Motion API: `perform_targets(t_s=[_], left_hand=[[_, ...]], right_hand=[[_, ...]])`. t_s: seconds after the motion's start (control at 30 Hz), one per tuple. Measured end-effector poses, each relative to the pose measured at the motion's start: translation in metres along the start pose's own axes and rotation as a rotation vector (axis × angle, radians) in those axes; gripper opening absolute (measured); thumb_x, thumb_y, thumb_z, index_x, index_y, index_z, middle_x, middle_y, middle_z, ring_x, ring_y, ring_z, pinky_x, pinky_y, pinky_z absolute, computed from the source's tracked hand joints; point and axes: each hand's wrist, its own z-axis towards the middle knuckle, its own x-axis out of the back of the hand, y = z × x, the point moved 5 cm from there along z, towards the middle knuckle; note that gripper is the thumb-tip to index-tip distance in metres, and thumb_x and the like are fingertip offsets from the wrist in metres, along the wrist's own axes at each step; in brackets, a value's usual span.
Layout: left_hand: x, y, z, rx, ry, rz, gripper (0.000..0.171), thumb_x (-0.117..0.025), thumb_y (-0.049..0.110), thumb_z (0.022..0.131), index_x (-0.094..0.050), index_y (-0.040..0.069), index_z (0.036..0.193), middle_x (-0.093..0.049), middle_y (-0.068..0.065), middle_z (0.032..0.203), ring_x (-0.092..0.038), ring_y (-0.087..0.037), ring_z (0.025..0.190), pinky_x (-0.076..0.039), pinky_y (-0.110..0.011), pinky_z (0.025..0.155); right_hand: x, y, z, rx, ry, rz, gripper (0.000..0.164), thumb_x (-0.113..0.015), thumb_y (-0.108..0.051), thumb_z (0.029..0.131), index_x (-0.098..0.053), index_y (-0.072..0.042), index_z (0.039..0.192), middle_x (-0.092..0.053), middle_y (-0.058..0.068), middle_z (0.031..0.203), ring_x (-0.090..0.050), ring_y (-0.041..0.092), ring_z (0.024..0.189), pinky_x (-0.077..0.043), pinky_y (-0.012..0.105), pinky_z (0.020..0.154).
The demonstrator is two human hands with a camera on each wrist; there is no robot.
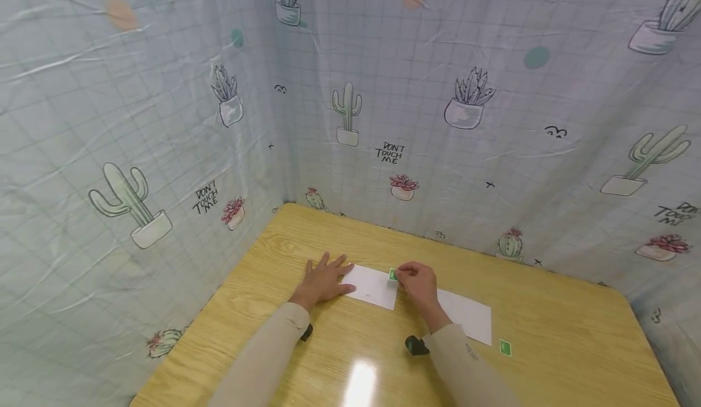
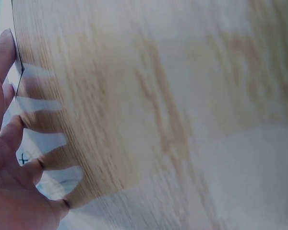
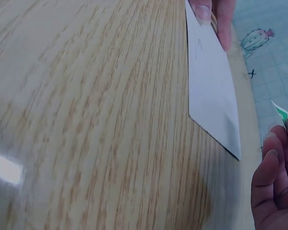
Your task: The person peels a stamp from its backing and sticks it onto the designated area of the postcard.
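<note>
Printed paper: a flat, matte white rectangle (image 1: 378,285) with faint small marks near its lower edge; laid on the table, and taken here as the landmark.
Green slip: a thin little piece (image 1: 392,275), green with a white border; held tilted at the printed paper's upper right corner as seen from the head, and shown apart from its surface in the right wrist view.
Second paper: a plain white sheet (image 1: 473,317), to the right of the printed paper, partly covered by the right arm.
Loose green slip: a white-bordered rectangle (image 1: 505,347), lying flat farther right of the printed paper and nearer the person.
Table: yellowish, streaked with wood grain (image 1: 558,316), glossy enough for a light to be mirrored below the printed paper.
Cloth: creased, grid-lined and cactus-printed (image 1: 411,90), hung beyond the printed paper and to its left.
Left hand: fingers spread (image 1: 324,282), with nothing grasped; the printed paper's left edge is touched by thumb and fingertip.
Right hand: bent at the printed paper's right end (image 1: 418,282); the green slip is pinched between thumb and fingers.
</note>
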Motion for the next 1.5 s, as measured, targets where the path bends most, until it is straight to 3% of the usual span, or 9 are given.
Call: perform_targets(t_s=[0.73,1.2,1.5], left_hand=[[-0.003,-0.001,0.004,0.0,0.0,0.008,0.068,-0.047,0.067,0.093,-0.037,0.035,0.152,-0.022,0.005,0.166,-0.011,-0.041,0.154,-0.01,-0.076,0.114],[0.0,0.0,0.002,0.002,0.003,-0.01,0.068,-0.05,0.065,0.093,-0.038,0.034,0.152,-0.023,0.004,0.166,-0.011,-0.04,0.154,-0.01,-0.075,0.114],[0.002,0.002,0.001,0.013,-0.004,-0.018,0.067,-0.051,0.064,0.093,-0.039,0.033,0.151,-0.023,0.005,0.166,-0.011,-0.039,0.154,-0.009,-0.073,0.116]], right_hand=[[-0.008,0.017,0.014,-0.056,-0.026,-0.107,0.011,-0.072,-0.013,0.088,-0.072,-0.005,0.094,-0.07,0.01,0.08,-0.061,0.017,0.065,-0.05,0.025,0.056],[-0.013,0.012,0.017,0.03,0.011,-0.25,0.01,-0.073,-0.015,0.085,-0.073,-0.005,0.087,-0.07,0.007,0.072,-0.06,0.015,0.058,-0.047,0.024,0.054],[-0.014,0.006,0.019,0.034,0.012,-0.333,0.008,-0.074,-0.015,0.083,-0.073,-0.006,0.081,-0.07,0.007,0.073,-0.059,0.018,0.061,-0.046,0.025,0.054]])
